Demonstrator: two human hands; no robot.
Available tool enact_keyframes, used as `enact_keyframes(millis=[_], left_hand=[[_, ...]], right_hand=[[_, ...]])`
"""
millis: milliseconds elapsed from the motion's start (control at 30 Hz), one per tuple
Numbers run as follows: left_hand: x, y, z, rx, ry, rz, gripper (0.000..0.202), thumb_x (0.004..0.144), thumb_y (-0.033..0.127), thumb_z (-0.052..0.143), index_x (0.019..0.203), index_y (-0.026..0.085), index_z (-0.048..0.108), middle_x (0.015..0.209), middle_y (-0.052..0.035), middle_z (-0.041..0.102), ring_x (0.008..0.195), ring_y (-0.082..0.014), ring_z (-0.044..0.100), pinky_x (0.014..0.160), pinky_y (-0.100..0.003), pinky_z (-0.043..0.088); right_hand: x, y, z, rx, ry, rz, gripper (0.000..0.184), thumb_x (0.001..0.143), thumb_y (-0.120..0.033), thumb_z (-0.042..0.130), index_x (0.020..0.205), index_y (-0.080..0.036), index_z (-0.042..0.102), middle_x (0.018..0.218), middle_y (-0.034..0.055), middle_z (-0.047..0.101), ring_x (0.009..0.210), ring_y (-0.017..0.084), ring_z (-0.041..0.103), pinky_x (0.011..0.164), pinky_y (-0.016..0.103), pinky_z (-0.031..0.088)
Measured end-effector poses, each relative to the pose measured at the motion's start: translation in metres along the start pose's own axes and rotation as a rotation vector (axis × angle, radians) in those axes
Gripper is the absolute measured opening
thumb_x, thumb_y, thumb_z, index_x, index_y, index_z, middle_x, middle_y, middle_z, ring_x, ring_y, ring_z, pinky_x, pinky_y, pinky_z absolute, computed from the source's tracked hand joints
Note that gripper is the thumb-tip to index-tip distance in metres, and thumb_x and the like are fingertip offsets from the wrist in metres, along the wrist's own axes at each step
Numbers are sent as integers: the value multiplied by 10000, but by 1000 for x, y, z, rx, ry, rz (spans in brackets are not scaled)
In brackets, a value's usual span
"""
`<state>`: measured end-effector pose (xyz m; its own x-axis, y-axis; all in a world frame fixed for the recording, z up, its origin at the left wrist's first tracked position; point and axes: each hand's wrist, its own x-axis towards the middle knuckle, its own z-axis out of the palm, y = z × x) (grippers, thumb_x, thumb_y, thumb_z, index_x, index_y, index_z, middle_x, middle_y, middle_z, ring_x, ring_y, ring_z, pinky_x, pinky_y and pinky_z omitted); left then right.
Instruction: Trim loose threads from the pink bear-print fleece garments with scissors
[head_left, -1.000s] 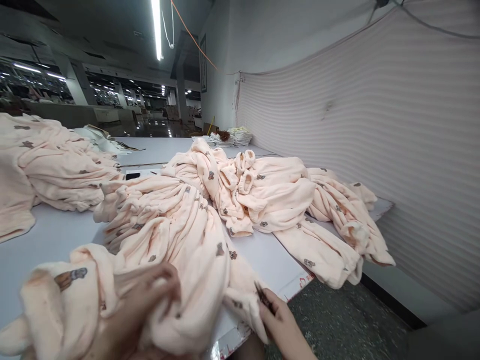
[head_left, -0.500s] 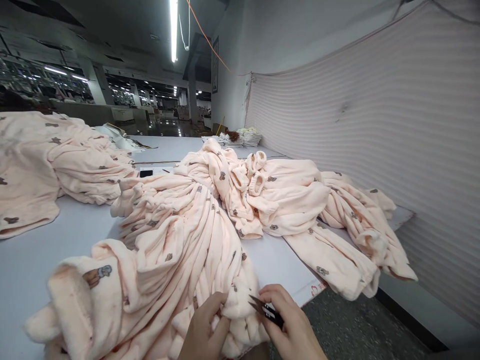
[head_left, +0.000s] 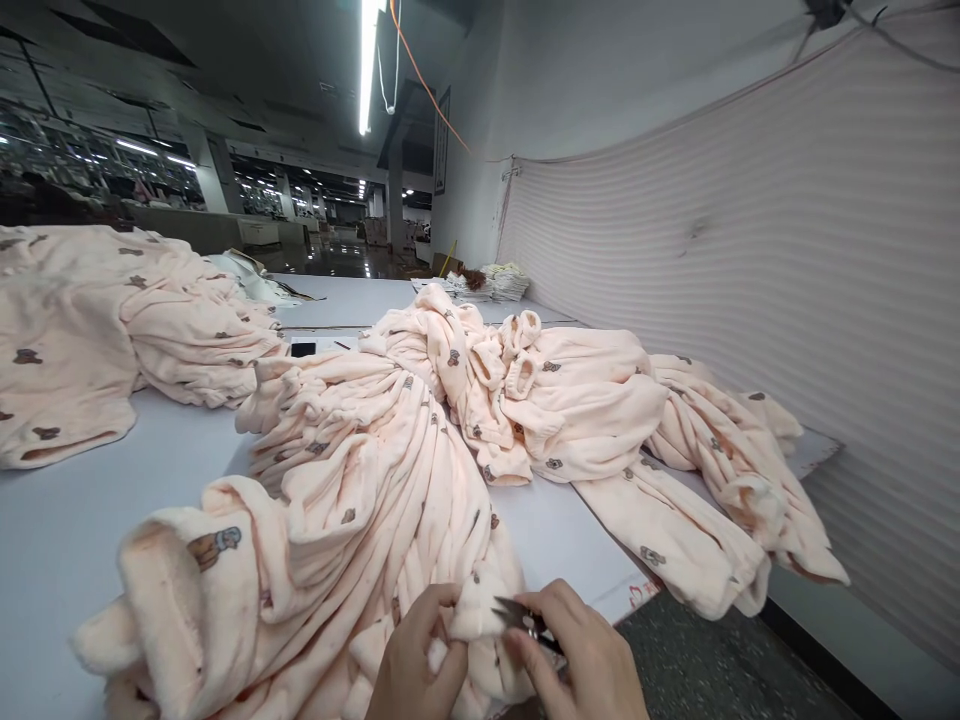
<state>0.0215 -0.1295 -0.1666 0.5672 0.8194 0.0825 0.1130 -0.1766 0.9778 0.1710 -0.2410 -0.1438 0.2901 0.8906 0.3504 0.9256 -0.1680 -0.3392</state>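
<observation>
A pale pink fleece garment (head_left: 360,520) with small bear prints lies heaped in front of me, its folds running down to my hands. My left hand (head_left: 421,650) pinches a bit of its fabric between thumb and fingers. Close by on the right, my right hand (head_left: 581,655) grips small dark thread snips (head_left: 531,622). The blades point left, at the bunched cloth beside my left fingers. Whether they touch the fabric I cannot tell.
More pink fleece garments (head_left: 600,400) are piled to the right, some hanging over the edge of the white table (head_left: 570,545). Another heap (head_left: 67,340) lies at the left. A dark phone-like object (head_left: 303,349) and stacked white cloths (head_left: 504,283) sit farther back. A striped sheet (head_left: 720,260) covers the right wall.
The view has shifted slightly, so the scene sits a little lower and farther right. My right fingers have closed more over the snips, while my left hand keeps its pinch.
</observation>
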Motion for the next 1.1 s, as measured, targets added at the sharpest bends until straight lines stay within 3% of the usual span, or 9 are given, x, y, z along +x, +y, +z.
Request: enact_keyframes(millis=[67,133,233,333,433,533,700,933,1100], left_hand=[[1,-2,-1,-106,7,-61,281,741,279,565,1009,221,627,879,-32,662,842,-229,580,795,-304,421],[6,-3,-5,-211,-116,-138,242,745,355,585,918,206,665,858,-33,678,885,-241,587,813,-306,427],[16,-4,-16,-371,-285,-331,244,711,419,631,707,176,655,665,-17,638,747,-221,579,716,-307,444],[23,-4,-24,-571,-298,-431,264,669,417,683,699,158,643,640,-17,621,692,-206,570,683,-313,445],[24,-3,-26,-758,-320,-413,269,668,401,688,720,139,654,657,-39,638,701,-218,588,694,-327,450],[22,-1,-25,-860,-353,-384,293,718,406,636,780,124,685,709,-71,672,760,-239,608,754,-351,458],[22,-6,-33,-661,-355,-287,261,767,385,611,787,135,685,790,-63,682,842,-225,569,833,-338,428],[18,-7,-37,-788,-362,-348,244,717,352,656,640,125,611,577,12,519,584,-128,449,610,-262,382],[16,-1,-39,-763,-354,-377,305,699,422,681,624,139,596,496,44,454,504,-103,401,563,-253,360]], right_hand=[[1,2,8,13,3,27,181,821,-268,529,991,-254,589,809,16,641,654,179,638,577,237,468],[7,4,17,9,39,85,233,766,-151,479,962,-251,558,802,6,636,667,183,633,594,247,462],[22,3,25,42,117,245,191,738,-106,433,854,-240,502,698,-24,597,609,172,595,566,243,435],[33,-4,23,141,83,312,96,769,-155,478,735,-244,467,580,-60,526,522,147,533,507,217,408],[31,-14,13,319,10,209,35,794,-223,545,792,-246,571,715,-26,626,640,147,615,585,203,473],[25,-22,5,412,-39,49,211,824,-265,558,1025,-261,621,937,19,666,823,153,662,702,191,510],[28,-27,8,305,10,45,178,875,-284,512,970,-263,662,949,24,684,818,172,665,715,221,503],[33,-26,2,350,-115,57,218,907,-298,492,1012,-251,677,951,36,691,892,171,666,755,214,495],[27,-33,-4,114,-127,-75,237,857,-275,555,1080,-261,634,982,36,688,802,188,667,679,241,493]])
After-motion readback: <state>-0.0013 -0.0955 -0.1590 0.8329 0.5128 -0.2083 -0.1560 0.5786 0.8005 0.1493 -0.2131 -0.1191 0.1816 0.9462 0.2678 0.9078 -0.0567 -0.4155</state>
